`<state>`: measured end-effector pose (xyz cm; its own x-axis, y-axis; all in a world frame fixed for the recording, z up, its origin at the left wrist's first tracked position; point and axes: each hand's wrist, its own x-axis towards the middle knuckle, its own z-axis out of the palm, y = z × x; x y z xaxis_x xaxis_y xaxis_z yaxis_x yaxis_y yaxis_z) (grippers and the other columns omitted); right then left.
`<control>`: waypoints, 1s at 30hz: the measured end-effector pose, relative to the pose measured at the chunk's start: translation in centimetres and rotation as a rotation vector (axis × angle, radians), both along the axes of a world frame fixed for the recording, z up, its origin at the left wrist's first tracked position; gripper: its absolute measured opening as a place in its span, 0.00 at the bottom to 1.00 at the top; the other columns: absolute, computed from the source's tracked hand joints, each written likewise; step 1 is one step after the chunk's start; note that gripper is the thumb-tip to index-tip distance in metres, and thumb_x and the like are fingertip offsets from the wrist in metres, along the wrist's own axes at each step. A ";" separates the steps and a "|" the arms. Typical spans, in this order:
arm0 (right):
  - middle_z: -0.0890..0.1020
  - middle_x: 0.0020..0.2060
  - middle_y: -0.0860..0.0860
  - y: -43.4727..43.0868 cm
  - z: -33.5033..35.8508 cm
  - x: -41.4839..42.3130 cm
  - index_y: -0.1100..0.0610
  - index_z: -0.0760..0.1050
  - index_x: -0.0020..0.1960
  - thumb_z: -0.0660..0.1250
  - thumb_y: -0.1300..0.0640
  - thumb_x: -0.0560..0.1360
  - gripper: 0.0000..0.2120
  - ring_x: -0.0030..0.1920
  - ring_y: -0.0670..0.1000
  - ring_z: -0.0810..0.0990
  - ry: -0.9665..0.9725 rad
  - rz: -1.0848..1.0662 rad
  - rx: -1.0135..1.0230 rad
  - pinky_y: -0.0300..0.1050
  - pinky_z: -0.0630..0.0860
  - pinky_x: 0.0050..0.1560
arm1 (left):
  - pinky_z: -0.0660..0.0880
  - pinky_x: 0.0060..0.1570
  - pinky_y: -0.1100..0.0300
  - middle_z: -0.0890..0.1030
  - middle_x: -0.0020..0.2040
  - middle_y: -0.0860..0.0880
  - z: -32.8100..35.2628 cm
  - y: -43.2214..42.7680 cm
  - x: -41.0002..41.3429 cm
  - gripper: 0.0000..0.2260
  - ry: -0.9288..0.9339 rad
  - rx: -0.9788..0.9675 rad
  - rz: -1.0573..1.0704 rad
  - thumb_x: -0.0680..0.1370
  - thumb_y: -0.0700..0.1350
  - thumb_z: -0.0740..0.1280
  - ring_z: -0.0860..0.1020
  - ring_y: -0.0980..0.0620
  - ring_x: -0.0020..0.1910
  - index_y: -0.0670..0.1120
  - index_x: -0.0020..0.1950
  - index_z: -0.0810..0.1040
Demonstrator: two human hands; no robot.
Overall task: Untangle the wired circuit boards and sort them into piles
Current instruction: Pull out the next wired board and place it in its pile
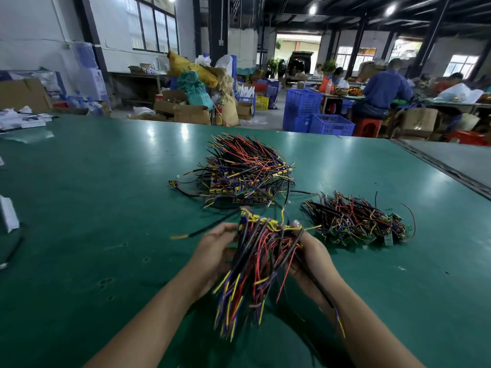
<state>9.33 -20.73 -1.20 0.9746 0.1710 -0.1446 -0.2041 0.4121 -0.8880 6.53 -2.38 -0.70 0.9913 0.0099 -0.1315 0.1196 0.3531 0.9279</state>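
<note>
A tangled bundle of red, yellow, purple and black wired circuit boards [259, 251] hangs between both hands above the green tabletop [93, 208]. The left hand [216, 251] grips its left side; the right hand [309, 257] grips its right. Two more piles lie beyond: a large one [244, 168] and a smaller one [356, 221] to the right.

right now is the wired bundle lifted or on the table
Lifted: left hand and right hand grip the bundle above the table.

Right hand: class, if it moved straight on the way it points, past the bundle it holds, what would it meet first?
Probably the large pile of wired boards; the right hand points forward and slightly left, missing the smaller pile. Depth is unclear.
</note>
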 end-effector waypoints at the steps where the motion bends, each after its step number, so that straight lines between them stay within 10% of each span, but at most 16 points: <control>1: 0.79 0.40 0.59 0.2 -0.2 -0.1 0.64 0.78 0.56 0.66 0.47 0.76 0.20 0.31 0.51 0.75 0.005 0.009 -0.025 0.42 0.72 0.31 | 0.77 0.29 0.60 0.83 0.44 0.42 0.0 -0.2 -0.1 0.18 -0.010 -0.124 -0.053 0.77 0.31 0.52 0.81 0.50 0.33 0.41 0.55 0.79; 5: 0.80 0.38 0.60 0.3 -0.2 -0.4 0.68 0.79 0.53 0.66 0.46 0.77 0.22 0.36 0.55 0.78 -0.004 0.033 -0.104 0.42 0.73 0.35 | 0.75 0.40 0.54 0.75 0.54 0.36 -0.2 0.5 -0.5 0.25 -0.076 -0.278 -0.187 0.67 0.36 0.56 0.76 0.44 0.44 0.34 0.64 0.71; 10: 0.84 0.31 0.45 -0.2 -0.2 0.3 0.47 0.85 0.35 0.61 0.41 0.77 0.20 0.32 0.40 0.80 -0.142 0.012 -0.443 0.33 0.74 0.38 | 0.75 0.42 0.54 0.80 0.46 0.42 -0.7 0.0 -0.1 0.13 -0.020 -0.175 -0.109 0.78 0.38 0.56 0.78 0.46 0.40 0.42 0.55 0.79; 15: 0.84 0.34 0.38 -0.3 -0.4 0.5 0.40 0.85 0.36 0.56 0.36 0.77 0.22 0.36 0.35 0.81 -0.145 0.065 -0.551 0.37 0.70 0.47 | 0.79 0.33 0.60 0.84 0.38 0.45 -1.0 0.3 -0.1 0.10 -0.092 -0.087 -0.078 0.67 0.39 0.65 0.82 0.51 0.33 0.46 0.42 0.86; 21: 0.85 0.48 0.50 -0.5 -0.1 0.0 0.58 0.83 0.51 0.53 0.31 0.73 0.34 0.52 0.43 0.81 -0.212 0.074 -0.623 0.34 0.72 0.55 | 0.76 0.46 0.53 0.83 0.46 0.44 -1.0 0.2 -0.2 0.11 -0.178 0.094 -0.063 0.70 0.48 0.71 0.81 0.47 0.45 0.45 0.50 0.84; 27: 0.81 0.39 0.52 -0.3 0.6 -0.6 0.62 0.78 0.46 0.57 0.35 0.75 0.30 0.43 0.52 0.79 -0.372 0.045 -0.632 0.53 0.73 0.55 | 0.77 0.42 0.58 0.85 0.42 0.48 -0.2 -0.6 -0.9 0.10 -0.135 0.163 -0.002 0.74 0.53 0.68 0.83 0.50 0.42 0.49 0.47 0.85; 30: 0.73 0.30 0.41 0.0 0.8 -0.7 0.50 0.75 0.33 0.58 0.42 0.78 0.20 0.33 0.42 0.73 -0.373 0.030 -0.548 0.41 0.70 0.41 | 0.73 0.30 0.68 0.82 0.32 0.53 0.2 -0.9 -1.0 0.16 -0.080 0.170 0.041 0.79 0.49 0.63 0.81 0.54 0.33 0.53 0.34 0.84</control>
